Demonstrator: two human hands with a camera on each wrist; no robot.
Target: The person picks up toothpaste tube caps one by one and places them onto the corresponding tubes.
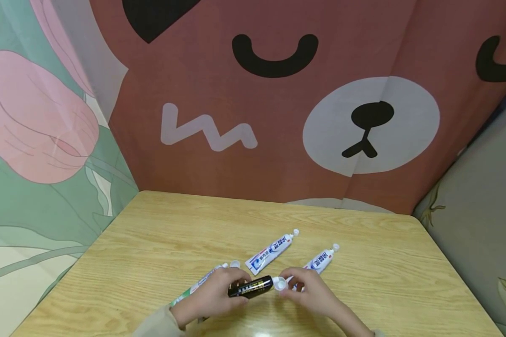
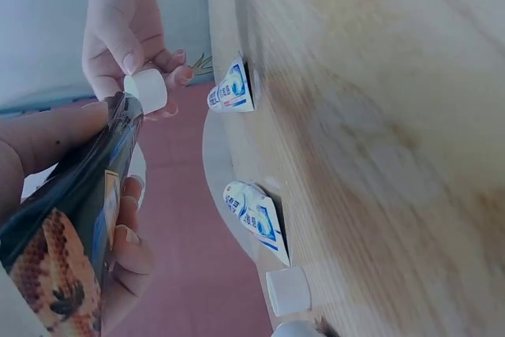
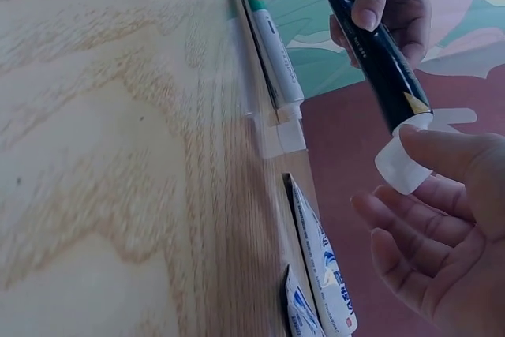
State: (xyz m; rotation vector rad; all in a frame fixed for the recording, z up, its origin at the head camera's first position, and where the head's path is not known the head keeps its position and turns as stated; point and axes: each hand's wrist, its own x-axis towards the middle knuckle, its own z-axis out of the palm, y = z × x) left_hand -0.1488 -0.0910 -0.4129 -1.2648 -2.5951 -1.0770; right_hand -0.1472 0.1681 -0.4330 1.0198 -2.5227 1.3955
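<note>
Above the near part of the table, my left hand [image 1: 221, 292] grips a black toothpaste tube [image 1: 253, 287], thumb on one side and fingers on the other. The tube points right, and its white flip cap [image 1: 280, 283] is swung up, showing a hollow inside. At that cap is my right hand [image 1: 314, 292], thumb and index finger pinching it while the other fingers curl loosely, as the right wrist view shows. A green-and-white toothpaste tube [image 1: 197, 285] lies partly hidden behind my left hand. Just beyond my right hand lies a blue-and-white tube [image 1: 320, 261], partly covered.
Another blue-and-white toothpaste tube [image 1: 271, 252] lies farther back, its small white cap [image 1: 296, 232] flipped up. The wooden table [image 1: 185, 220] meets a brown bear-print cloth [image 1: 274, 164] at its far edge. Floral cloth [image 1: 38, 201] hangs to the left.
</note>
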